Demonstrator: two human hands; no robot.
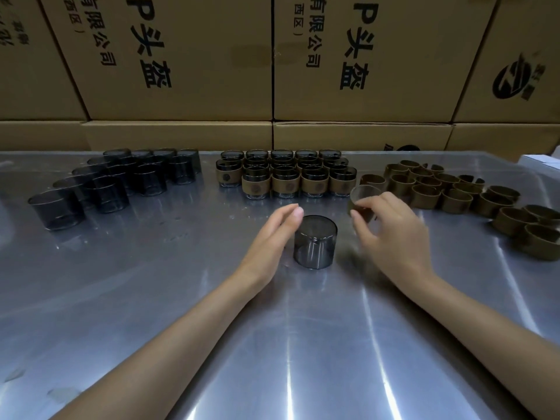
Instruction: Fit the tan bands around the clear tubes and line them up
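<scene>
A smoky clear tube [315, 242] stands upright on the metal table [181, 313] in the middle. My left hand [274, 234] lies just left of it with straight fingers, fingertips by its top rim. My right hand [391, 231] pinches a tan band [362, 200] to the right of the tube, slightly above the table. Bare tubes [115, 180] stand in rows at the back left. Banded tubes [286, 174] stand lined up at the back centre. Loose tan bands [454, 189] lie at the back right.
Stacked cardboard boxes [272, 71] with printed characters form a wall behind the table. A white box corner [542, 162] shows at the far right edge. Scraps of tape [60, 392] lie on the table at the near left.
</scene>
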